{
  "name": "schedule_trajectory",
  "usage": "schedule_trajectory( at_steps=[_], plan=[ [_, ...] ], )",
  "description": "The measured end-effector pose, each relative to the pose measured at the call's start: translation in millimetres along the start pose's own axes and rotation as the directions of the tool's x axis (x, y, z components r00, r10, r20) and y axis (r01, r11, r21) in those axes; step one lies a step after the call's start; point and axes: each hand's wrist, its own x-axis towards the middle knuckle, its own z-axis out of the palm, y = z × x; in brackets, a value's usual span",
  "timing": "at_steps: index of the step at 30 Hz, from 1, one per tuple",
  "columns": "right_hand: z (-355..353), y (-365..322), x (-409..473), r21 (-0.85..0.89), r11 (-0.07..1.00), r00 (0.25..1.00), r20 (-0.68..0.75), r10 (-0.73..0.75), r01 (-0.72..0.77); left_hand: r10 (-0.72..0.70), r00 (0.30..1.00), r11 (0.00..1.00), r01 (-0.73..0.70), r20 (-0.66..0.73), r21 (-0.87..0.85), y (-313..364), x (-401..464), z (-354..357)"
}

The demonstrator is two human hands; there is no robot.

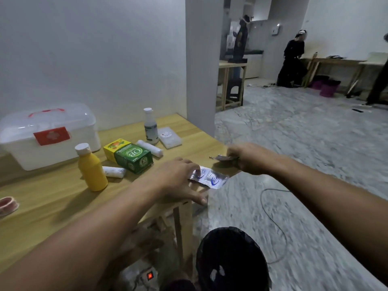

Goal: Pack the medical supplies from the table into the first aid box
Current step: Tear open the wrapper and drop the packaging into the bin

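**Pill strips at tabletop edge, box shut**

Left hand (178, 177) lies flat, fingers pressing a foil blister strip (210, 177) overhanging the tabletop (52, 198) edge. Right hand (245, 158), just beyond, pinches another strip (222, 158). Risk: overhanging strip slides to the floor if pressure lifts. Farther left, first aid box (48, 135) sits closed.
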Motion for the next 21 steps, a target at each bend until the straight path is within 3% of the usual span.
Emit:
schedule_trajectory(
  at_steps=[3,8,11,12,14,17,21],
  plan=[
    [1,13,-19,0.027,0.999,0.999,-0.018,0.035,-0.034,0.05,0.989,0.998,-0.044,-0.142,0.049,22,1,4],
    [-3,36,-57,0.126,0.983,0.987,-0.066,0.143,-0.134,0.103,0.927,0.984,-0.147,-0.361,-0.096,56,4,20],
    [-1,49,-83,0.144,0.958,0.968,0.013,0.25,-0.249,0.263,0.843,0.95,-0.312,-0.469,-0.028,82,6,30],
    [3,53,-90,0.16,0.944,0.958,0.042,0.285,-0.288,0.312,0.824,0.94,-0.34,-0.474,0.027,90,8,37],
    [13,61,-101,0.201,0.914,0.935,0.071,0.346,-0.354,0.321,0.865,0.946,-0.312,-0.385,0.089,106,11,51],
    [36,66,-111,0.236,0.863,0.895,0.122,0.43,-0.447,0.144,0.96,0.989,-0.143,-0.238,0.021,122,17,79],
    [85,64,-115,0.242,0.796,0.831,0.212,0.515,-0.555,-0.098,0.989,0.986,0.08,-0.113,-0.149,124,28,123]
  ],
)
